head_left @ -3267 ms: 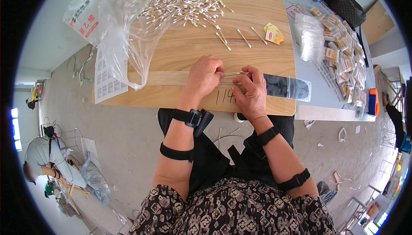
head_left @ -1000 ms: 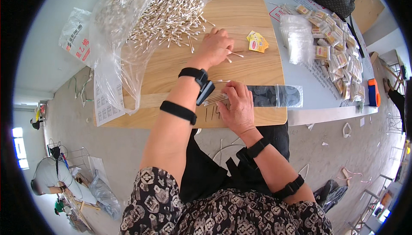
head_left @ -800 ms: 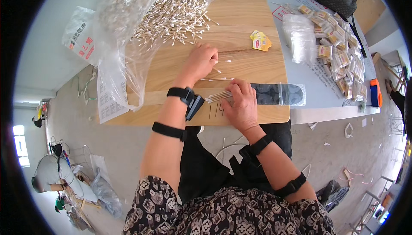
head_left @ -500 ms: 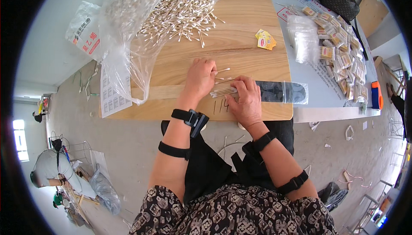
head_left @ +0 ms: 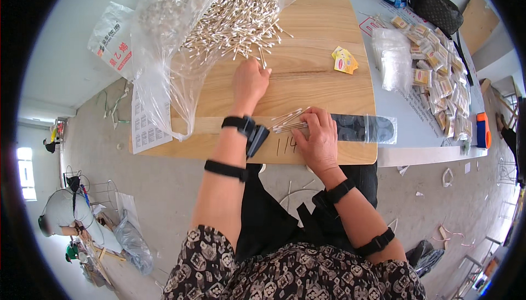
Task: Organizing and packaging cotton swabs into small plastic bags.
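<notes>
My left hand reaches to the near edge of a big heap of cotton swabs, its thumb and finger closed at the end of one cotton swab. The heap spills out of a clear plastic bag. Close to the table's front edge, my right hand bends its fingers over the right ends of a small group of cotton swabs lying on the wood. Just right of that hand lies a dark flat strip in a clear sleeve.
Yellow cards lie on the wooden table. On the grey surface to the right are clear empty bags, many filled swab packets, a dark pouch and an orange-and-blue object. A person bends over at far left.
My left hand has moved away from the small group, up to the heap's edge. My right hand stays by the group, whose swabs now lie slightly fanned.
</notes>
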`<state>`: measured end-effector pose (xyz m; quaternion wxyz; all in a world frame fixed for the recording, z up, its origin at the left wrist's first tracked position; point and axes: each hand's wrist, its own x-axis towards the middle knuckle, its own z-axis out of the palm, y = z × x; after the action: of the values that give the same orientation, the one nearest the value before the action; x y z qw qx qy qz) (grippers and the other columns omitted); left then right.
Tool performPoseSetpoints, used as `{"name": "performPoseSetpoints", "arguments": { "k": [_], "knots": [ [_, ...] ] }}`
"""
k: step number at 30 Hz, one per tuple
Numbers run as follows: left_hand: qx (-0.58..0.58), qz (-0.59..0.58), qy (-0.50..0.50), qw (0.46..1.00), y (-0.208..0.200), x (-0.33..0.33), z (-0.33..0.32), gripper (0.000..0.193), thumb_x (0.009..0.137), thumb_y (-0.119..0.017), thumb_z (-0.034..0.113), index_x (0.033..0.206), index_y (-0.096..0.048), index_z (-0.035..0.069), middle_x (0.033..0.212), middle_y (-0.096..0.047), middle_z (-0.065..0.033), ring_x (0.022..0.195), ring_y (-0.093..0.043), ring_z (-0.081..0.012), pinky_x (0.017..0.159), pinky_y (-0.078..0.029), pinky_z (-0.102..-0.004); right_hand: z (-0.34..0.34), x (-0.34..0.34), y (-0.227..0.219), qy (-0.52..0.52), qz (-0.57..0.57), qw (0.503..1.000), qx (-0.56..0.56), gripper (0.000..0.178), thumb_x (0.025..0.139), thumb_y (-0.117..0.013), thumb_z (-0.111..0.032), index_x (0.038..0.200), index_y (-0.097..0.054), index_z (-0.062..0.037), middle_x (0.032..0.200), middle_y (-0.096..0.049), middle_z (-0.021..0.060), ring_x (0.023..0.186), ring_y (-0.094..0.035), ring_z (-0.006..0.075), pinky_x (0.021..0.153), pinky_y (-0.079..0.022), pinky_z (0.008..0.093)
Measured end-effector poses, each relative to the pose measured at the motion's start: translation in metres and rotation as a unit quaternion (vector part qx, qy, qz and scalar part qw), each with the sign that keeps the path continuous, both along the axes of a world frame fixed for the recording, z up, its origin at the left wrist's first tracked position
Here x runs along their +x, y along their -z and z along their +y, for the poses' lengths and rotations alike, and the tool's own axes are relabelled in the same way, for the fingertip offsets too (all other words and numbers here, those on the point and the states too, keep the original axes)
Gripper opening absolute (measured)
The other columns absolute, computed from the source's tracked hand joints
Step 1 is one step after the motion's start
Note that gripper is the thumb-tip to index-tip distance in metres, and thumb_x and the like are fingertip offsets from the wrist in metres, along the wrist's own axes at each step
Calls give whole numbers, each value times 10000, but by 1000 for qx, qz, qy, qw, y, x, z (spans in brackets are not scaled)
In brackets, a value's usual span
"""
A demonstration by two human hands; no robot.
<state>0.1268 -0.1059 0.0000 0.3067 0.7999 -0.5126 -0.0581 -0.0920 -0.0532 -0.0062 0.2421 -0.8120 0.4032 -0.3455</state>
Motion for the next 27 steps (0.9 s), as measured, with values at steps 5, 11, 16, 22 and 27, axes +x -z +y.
{"name": "performPoseSetpoints", "arguments": {
  "k": [5,11,16,22,27],
  "knots": [
    [100,-88,-92,987,-8,14,-20,193,804,-712,204,862,-637,36,895,-683,-179,878,-651,-357,724,-505,-443,1,1,0,-4,-8,1000,-2,298,713,-706,-115,970,-567,-54,1090,-551,105,1044,-521,311,861,-400,409],
    [144,-49,-53,987,-10,18,16,180,807,-633,148,858,-660,-22,875,-674,-242,876,-645,-411,769,-496,-490,-1,1,2,-1,-6,1000,-3,288,715,-702,-121,962,-569,-55,1092,-554,107,1040,-525,312,860,-403,412],
    [137,-49,-55,988,-17,-3,47,170,800,-629,146,825,-657,-20,849,-670,-242,840,-646,-412,757,-497,-485,-2,-2,3,0,-1,1000,-3,283,718,-705,-131,957,-574,-55,1101,-555,108,1044,-524,311,863,-402,413],
    [65,-26,-134,989,-15,-7,63,127,774,-638,132,760,-620,7,741,-657,-193,726,-649,-346,646,-489,-434,0,1,-1,-5,-6,1000,-7,290,723,-708,-139,964,-572,-52,1103,-555,105,1048,-523,311,864,-402,416],
    [109,36,34,993,-22,-19,68,145,783,-659,139,776,-621,0,708,-656,-168,674,-646,-294,617,-487,-382,-2,-3,4,-1,-1,1000,-3,295,724,-710,-146,965,-569,-51,1088,-556,107,1039,-524,312,860,-401,414]
  ]
}}
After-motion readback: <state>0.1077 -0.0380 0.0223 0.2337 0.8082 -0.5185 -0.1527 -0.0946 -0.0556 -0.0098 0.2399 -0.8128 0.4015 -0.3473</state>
